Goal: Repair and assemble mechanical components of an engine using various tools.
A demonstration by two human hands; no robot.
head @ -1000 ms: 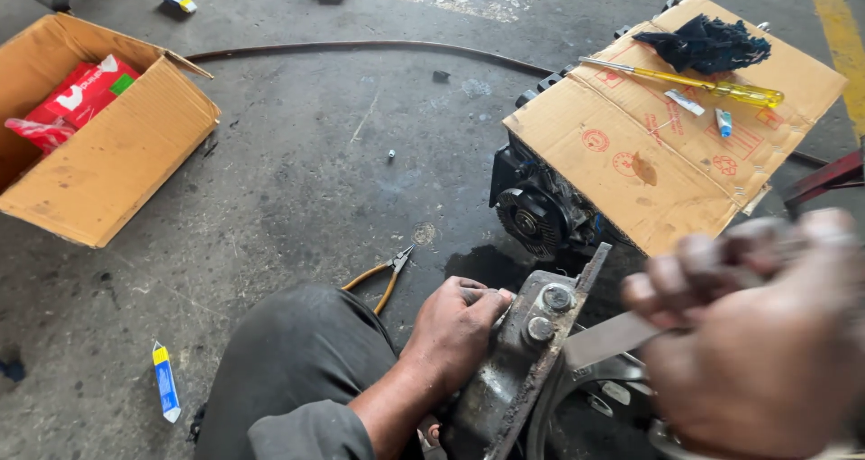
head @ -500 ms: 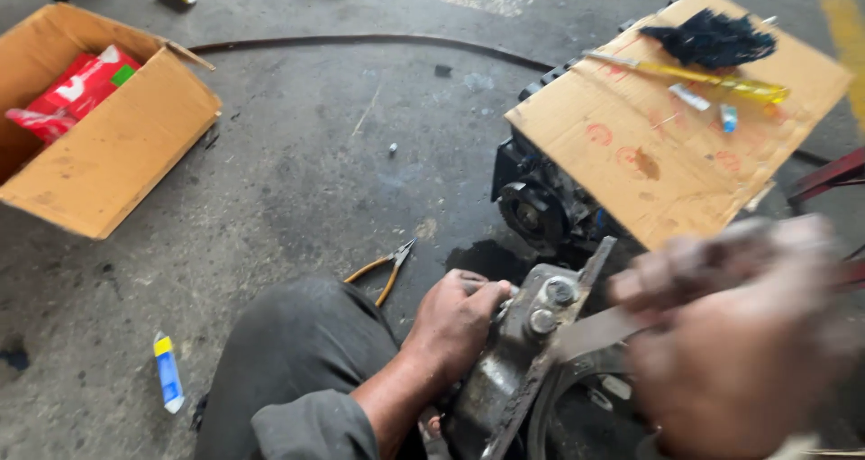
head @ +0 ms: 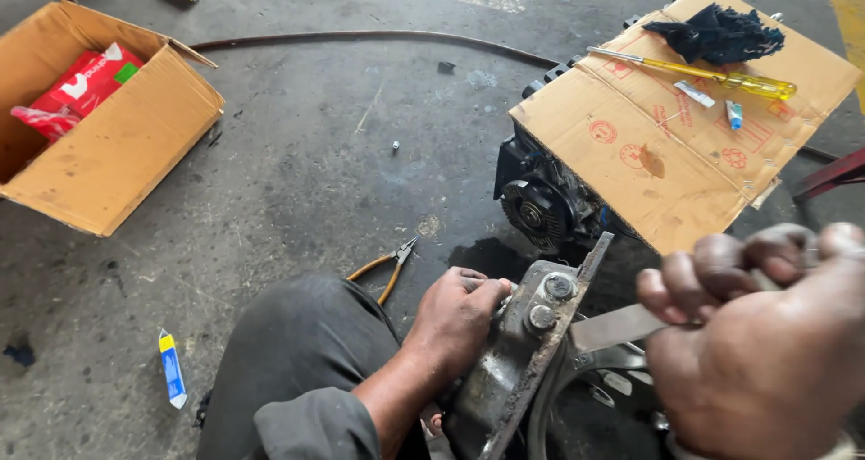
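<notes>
Left hand (head: pixel 455 316) clamped on metal bracket (head: pixel 518 352), right hand (head: pixel 766 352) gripping flat blade (head: pixel 613 327); could slip toward knuckles.

To your left an open cardboard box (head: pixel 117 145) sits on the concrete floor (head: pixel 297 172) with red packets (head: pixel 86 81) inside. Orange-handled pliers (head: pixel 387 266) lie just beside your knee, and a small blue and yellow tube (head: pixel 171 379) lies farther left. Ahead, a flat cardboard sheet (head: pixel 667 145) covers a dark engine (head: pixel 545 208); on it rest a yellow-handled screwdriver (head: pixel 712 74) and a black rag (head: pixel 716 35). A dark hose (head: pixel 360 36) curves across the floor.
</notes>
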